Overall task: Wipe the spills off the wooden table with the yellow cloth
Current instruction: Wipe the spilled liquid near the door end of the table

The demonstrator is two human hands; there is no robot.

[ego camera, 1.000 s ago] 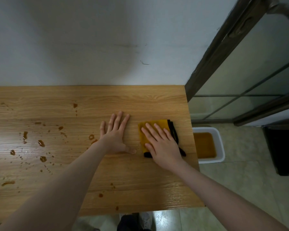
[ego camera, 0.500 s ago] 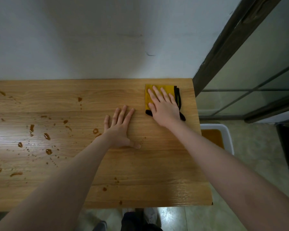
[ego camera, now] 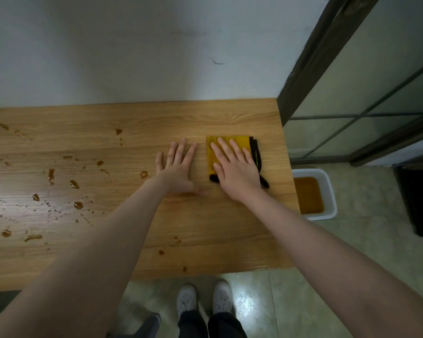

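Head view: the yellow cloth [ego camera: 226, 152], folded with a black edge along its right side, is seen pressed flat under the right hand [ego camera: 235, 170] near the right end of the wooden tabletop [ego camera: 132, 123]. Half a second ago the cloth was held up against the far edge by the wall; now it is drawn back toward the middle of the board, close to where it lay a second ago. A back-and-forth stroke over the right end is thus suggested, and that patch looks largely clean. Little of the task appears done, though: the brown spills [ego camera: 73, 184] are scattered over the left half, well apart from the cloth, and a few drops [ego camera: 161, 252] are left near the front edge.

The right hand is laid open, fingers straight and slightly spread on the cloth, with nothing gripped. The left hand [ego camera: 177, 170] is also spread wide, palm down on bare wood just beside the cloth, thumb out to the right, apparently as a brace. Both forearms are stretched forward from the near edge. A white tub [ego camera: 330, 191] of brown liquid is seen on the floor beyond the right end
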